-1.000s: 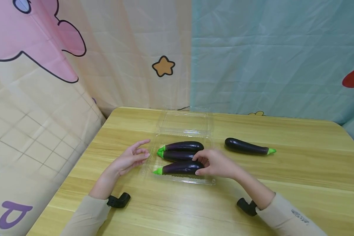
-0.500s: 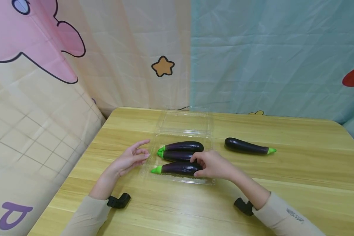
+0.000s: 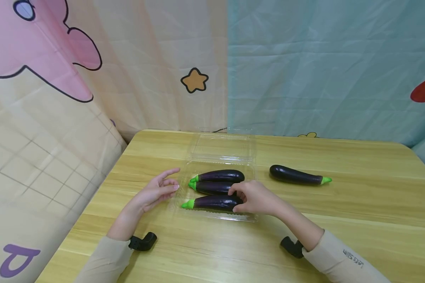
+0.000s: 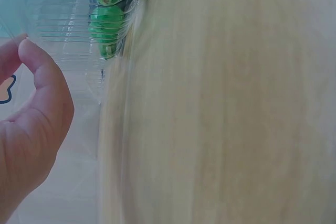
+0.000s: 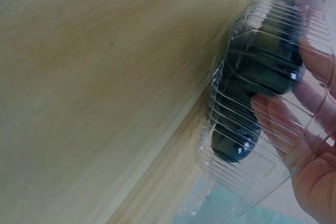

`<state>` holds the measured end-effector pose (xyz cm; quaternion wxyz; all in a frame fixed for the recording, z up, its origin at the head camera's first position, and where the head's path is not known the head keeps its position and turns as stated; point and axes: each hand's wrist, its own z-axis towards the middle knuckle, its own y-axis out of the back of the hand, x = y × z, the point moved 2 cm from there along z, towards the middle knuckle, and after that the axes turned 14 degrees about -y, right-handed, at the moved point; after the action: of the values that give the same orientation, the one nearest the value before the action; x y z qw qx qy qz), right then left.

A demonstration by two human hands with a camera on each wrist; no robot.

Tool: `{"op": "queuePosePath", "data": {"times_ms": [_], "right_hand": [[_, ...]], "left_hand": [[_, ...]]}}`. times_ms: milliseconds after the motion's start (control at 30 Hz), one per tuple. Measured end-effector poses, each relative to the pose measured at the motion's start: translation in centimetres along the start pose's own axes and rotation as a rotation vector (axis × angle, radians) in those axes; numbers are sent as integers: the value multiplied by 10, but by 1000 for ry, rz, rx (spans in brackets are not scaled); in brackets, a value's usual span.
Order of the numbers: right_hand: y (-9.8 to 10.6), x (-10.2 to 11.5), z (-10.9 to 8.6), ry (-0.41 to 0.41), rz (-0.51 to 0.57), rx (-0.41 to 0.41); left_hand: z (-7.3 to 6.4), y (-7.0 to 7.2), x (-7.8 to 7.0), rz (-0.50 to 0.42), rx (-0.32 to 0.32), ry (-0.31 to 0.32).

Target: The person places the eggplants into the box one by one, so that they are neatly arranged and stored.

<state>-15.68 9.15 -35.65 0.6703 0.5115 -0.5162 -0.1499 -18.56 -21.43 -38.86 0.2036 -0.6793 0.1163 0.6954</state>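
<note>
Three dark purple eggplants with green stem ends lie side by side in an opened clear plastic clamshell container (image 3: 217, 218). The far eggplant (image 3: 221, 175) and middle eggplant (image 3: 212, 187) are close together; the near eggplant (image 3: 214, 203) has a small gap behind it. My right hand (image 3: 256, 197) reaches over the container's right side and grips the near eggplant's thick end between thumb and fingers. At the left rim, my left hand (image 3: 157, 191) pinches the container's edge, index finger extended. In the left wrist view, green stems (image 4: 106, 27) show through the clear wall.
A fourth, loose eggplant (image 3: 297, 175) lies on the wooden table (image 3: 357, 204) right of the container. The clear lid (image 3: 222, 145) is folded back toward the far table edge. A printed curtain (image 3: 287, 70) hangs behind. Black camera mounts (image 3: 143, 241) sit at both wrists.
The near eggplant has shifted slightly left, and my right hand with it. Over the last half second hardly anything has moved. My left hand has stayed at the container's rim.
</note>
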Motion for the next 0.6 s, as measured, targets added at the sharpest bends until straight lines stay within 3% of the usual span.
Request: {"op": "queuePosePath", "data": {"times_ms": [200,433,600], "right_hand": [[2,-1,-1,-6,49,13],[7,-11,-4,-37,350,84],[18,-23,-12,-42,500,79]], "left_hand": [[-1,0,0,-1,4,-1],[-1,0,1,-9,1,1],[-1,-1,0,-7,5,-1]]}}
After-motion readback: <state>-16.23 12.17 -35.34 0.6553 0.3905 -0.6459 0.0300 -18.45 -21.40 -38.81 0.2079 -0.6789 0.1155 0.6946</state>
